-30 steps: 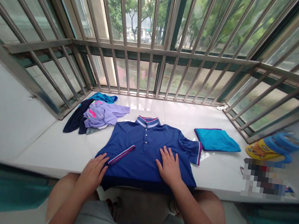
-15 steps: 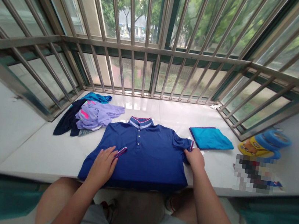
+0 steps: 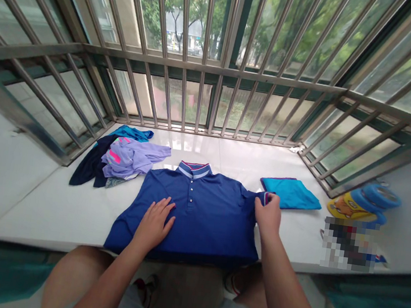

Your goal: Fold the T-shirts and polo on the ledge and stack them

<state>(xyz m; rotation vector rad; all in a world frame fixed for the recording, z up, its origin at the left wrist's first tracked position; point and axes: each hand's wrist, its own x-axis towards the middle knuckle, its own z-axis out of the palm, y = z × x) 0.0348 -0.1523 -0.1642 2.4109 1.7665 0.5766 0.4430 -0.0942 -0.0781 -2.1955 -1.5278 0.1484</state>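
White sill [image 3: 68, 206] under polo shirt [image 3: 204, 215]: left hand [image 3: 153, 223] now lies flat, while right hand [image 3: 269, 215] has pinched its sleeve [image 3: 260, 198].

Both bare forearms reach forward from the bottom of the view, over bare knees. The left hand [image 3: 154, 223] lies flat, palm down, fingers spread and pointing forward and a little to the right, wrist straight. The right hand [image 3: 269, 215] is further forward and out to the right, its fingers curled under and pinched together with the thumb, knuckles up. The two hands are well apart.
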